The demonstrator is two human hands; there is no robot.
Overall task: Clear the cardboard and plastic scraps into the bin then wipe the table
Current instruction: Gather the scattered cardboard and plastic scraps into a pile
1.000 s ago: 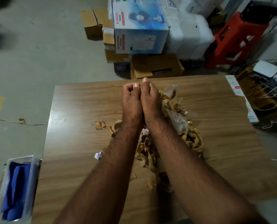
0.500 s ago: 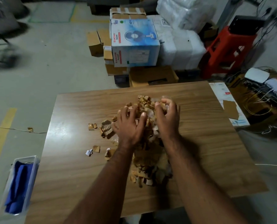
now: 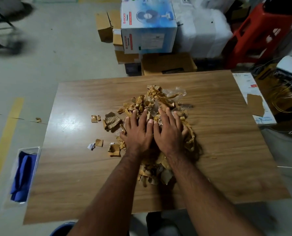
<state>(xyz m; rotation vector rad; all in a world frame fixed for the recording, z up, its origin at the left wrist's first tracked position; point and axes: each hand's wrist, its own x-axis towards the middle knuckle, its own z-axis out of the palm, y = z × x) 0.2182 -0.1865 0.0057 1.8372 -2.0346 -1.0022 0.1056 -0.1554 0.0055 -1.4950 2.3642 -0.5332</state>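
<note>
1. At the far left, beside the table, a clear plastic tray [image 3: 34, 149] holds a folded blue cloth [image 3: 23, 176]; it looks meant for the wiping, which cannot start until the scraps are gone.
2. On the brown wood-grain table [image 3: 227, 150], small loose torn cardboard bits [image 3: 99, 142] lie just left of the main heap, apart from it. To do this step well, the person should sweep these strays in first so one gather takes everything.
3. The left hand [image 3: 138, 133] lies palm down on the heap of tan cardboard and clear plastic scraps [image 3: 158, 103], fingers spread and straight, gripping nothing.
4. The right hand [image 3: 170, 132] rests just beside it, likewise flat and spread, pressing the heap.
5. The rim of a blue bin [image 3: 61, 229] shows below the near table edge, left of the arms. Judged from here, raking the heap toward that edge with cupped hands would lose fewer pieces than lifting handfuls.
</note>
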